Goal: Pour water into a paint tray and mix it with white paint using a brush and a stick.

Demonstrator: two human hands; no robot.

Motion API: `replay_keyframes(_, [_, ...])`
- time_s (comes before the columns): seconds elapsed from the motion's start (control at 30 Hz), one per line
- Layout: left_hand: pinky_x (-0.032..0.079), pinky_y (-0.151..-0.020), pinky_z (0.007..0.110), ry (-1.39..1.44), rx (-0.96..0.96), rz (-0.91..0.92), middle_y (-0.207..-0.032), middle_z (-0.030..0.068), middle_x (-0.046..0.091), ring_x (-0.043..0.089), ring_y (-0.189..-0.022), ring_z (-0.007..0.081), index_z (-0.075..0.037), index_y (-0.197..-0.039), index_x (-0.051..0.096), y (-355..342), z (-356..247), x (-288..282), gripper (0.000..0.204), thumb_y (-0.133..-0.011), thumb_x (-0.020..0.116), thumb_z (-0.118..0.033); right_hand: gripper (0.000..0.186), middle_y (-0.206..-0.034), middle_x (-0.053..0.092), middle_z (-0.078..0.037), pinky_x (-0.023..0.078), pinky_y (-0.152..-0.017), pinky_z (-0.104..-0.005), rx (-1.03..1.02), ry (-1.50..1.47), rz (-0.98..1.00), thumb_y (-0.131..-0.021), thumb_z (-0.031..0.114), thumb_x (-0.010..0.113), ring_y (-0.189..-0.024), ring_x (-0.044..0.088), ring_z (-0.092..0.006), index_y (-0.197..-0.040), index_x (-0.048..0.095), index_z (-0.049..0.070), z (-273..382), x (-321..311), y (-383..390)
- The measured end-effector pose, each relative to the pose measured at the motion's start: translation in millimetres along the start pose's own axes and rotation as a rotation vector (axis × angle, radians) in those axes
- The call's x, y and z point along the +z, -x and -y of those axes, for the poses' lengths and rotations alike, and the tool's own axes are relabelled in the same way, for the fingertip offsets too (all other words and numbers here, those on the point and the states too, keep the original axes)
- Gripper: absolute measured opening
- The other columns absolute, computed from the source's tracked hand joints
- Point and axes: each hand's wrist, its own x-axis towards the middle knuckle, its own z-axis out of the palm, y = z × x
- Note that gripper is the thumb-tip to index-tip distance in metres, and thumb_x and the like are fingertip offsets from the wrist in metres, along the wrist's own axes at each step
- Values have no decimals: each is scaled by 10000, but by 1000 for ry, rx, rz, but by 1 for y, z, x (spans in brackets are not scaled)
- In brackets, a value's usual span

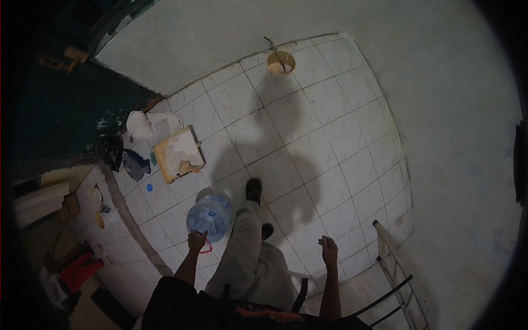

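My left hand (196, 242) is closed round a pink-red handle (207, 248) at the near end of a large, clear blue water jug (208, 221). The jug hangs or rests beside my left leg, tilted away from me; whether it touches the floor I cannot tell. Out to the right, my right hand (329, 251) hangs free above the tiles, its fingers loosely bent and apart, with nothing clearly in them. My legs are in mid-stride, with one dark shoe (253, 191) forward.
Ahead by the far wall stands a yellowish bucket (281, 62) with a stick in it. A wooden-framed panel (179, 154), white cloth (139, 125) and dark rags (136, 164) lie to the left, near a blue lid (149, 187). A metal ladder (394, 264) is at the right.
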Motion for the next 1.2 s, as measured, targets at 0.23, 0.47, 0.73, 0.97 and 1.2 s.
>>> replay_keyframes(0.23, [473, -868, 552, -93, -155, 184, -1187, 262, 534, 553, -1096, 427, -10, -1326, 436, 1, -34, -10, 925, -722, 605, -691, 288, -974, 680, -169, 529, -801, -323, -132, 35, 235, -969, 177, 513, -909, 672, -228, -1111, 593, -60, 147, 9, -215])
replay_keyframes(0.47, [418, -932, 587, -39, -249, 56, -1281, 261, 495, 495, -1177, 422, -31, -1327, 461, -1, -124, -45, 863, -778, 542, -691, 332, -860, 696, -147, 539, -707, -344, -393, 427, 214, -899, 317, 600, -746, 692, -220, -999, 639, 3, 282, 107, -543])
replay_keyframes(0.73, [440, -943, 448, 320, -384, -41, -1145, 221, 591, 554, -1089, 373, 3, -1188, 570, 133, -232, 21, 557, -889, 595, -466, 680, -1100, 651, -172, 493, -883, -473, -466, 884, 86, -738, 529, 685, -1034, 621, -360, -1288, 527, 161, 514, 257, -766])
replay_keyframes(0.97, [439, -937, 453, 596, -590, 216, -1079, 236, 624, 576, -1038, 385, -22, -1145, 618, 216, -381, 89, 563, -845, 609, -498, 426, -967, 690, -160, 510, -787, -497, -759, 1060, 149, -835, 496, 582, -935, 655, -367, -1083, 632, 154, 514, 278, -800])
replay_keyframes(1.2, [472, -868, 461, 946, -498, 244, -978, 191, 654, 610, -941, 366, -28, -1046, 653, 289, -412, 157, 366, -893, 582, -352, 320, -878, 693, -142, 515, -706, -463, -998, 904, 116, -887, 353, 578, -814, 671, -346, -1024, 625, 68, 518, 235, -724])
